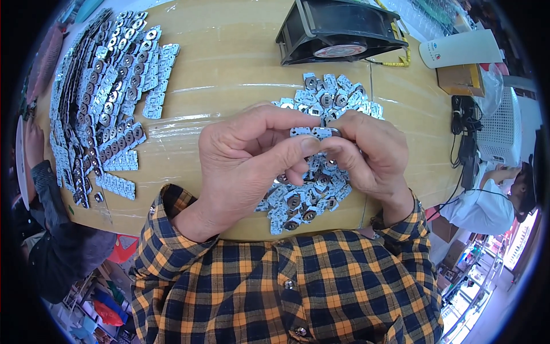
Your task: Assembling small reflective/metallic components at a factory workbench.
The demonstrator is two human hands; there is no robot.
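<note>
Between both hands is a short strip of small pale circuit boards (310, 132), held above the table. My left hand (252, 152) pinches its left part between thumb and index finger. At the strip's right end, my right hand (366, 149) grips with thumb and index finger, and a dark round part shows at its fingertips. Under and around the hands lies a heap of loose small circuit boards (295, 203), many with round metallic or dark discs on them. The hands cover the middle of this heap.
Stacked strips of joined circuit boards (117, 86) spread over the table's left side. A black fan (342, 31) stands at the back, with a white cup (461, 48), a brown box (460, 79), a black adapter with cables (467, 126) and a white perforated basket (499, 129) rightward. Other people sit at both sides.
</note>
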